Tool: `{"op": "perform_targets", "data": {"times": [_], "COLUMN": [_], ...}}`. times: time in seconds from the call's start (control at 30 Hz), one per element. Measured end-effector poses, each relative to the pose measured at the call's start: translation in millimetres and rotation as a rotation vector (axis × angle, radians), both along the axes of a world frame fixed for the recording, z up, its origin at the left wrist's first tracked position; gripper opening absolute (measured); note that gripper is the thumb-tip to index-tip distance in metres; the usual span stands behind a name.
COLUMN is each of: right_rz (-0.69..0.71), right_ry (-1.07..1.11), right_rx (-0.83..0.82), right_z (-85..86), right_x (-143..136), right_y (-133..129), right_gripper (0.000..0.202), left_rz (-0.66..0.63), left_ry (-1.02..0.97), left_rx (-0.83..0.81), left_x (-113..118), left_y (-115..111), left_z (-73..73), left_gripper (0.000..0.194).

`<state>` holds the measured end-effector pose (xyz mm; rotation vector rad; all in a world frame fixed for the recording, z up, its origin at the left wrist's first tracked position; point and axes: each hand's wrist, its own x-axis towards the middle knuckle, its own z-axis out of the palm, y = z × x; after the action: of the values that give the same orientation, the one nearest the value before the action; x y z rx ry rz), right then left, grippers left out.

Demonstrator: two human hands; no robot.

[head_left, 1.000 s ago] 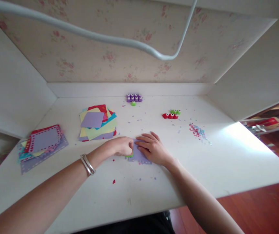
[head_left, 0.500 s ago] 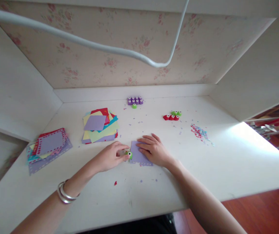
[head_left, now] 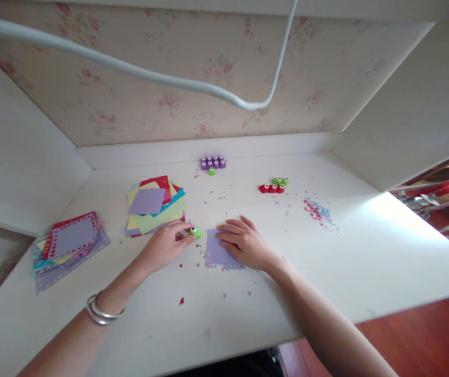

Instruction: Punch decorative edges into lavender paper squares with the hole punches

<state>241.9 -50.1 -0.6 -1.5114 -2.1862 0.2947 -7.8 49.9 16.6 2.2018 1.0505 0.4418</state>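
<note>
Between the thumb and fingers of my left hand [head_left: 168, 242] is a small green craft punch [head_left: 194, 232] with a white top. It is apart from the purple paper square [head_left: 219, 250], to the left of its edge. My right hand [head_left: 248, 242] lies on the paper with fingers stretched out, covering its right part. Small holes run along the paper's near edge. Tiny purple and red paper cutouts [head_left: 198, 265] are scattered between the punch and the paper.
A stack of coloured paper [head_left: 157, 222] lies at the back left, with punched, bordered sheets [head_left: 73, 238] farther left. Purple punches [head_left: 212, 163] stand near the wall. Red punches [head_left: 273, 189] and green ones [head_left: 280, 181] stand at the right, by a confetti pile [head_left: 318, 210].
My left hand has drawn the green punch away from the purple paper's left edge, back and to the left. My right hand stays on the paper.
</note>
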Motion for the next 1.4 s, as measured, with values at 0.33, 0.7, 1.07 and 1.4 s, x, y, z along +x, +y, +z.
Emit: {"op": "perform_targets", "data": {"times": [0.33, 0.7, 1.07, 1.4], "right_rz": [-0.313, -0.383, -0.627, -0.790], "right_ry": [0.400, 0.268, 0.097, -0.205], "right_rx": [0.109, 0.166, 0.012, -0.202], "right_z": [-5.5, -16.3, 19.8, 54.2], "right_x": [7.1, 39.1, 82.4, 171.2], "right_y": [10.7, 24.9, 82.7, 129.8], "right_gripper": [0.026, 0.036, 0.024, 0.019], "left_rz": [-0.106, -0.376, -0.122, -0.083], "left_ry": [-0.028, -0.072, 0.059, 0.198], "left_rx": [0.169, 0.133, 0.271, 0.434], "left_x": [112.0, 156.8, 99.9, 77.9], "left_y": [33.7, 51.8, 79.4, 46.0], "left_z": [1.1, -12.1, -15.3, -40.1], "left_gripper": [0.027, 0.022, 0.032, 0.037]}}
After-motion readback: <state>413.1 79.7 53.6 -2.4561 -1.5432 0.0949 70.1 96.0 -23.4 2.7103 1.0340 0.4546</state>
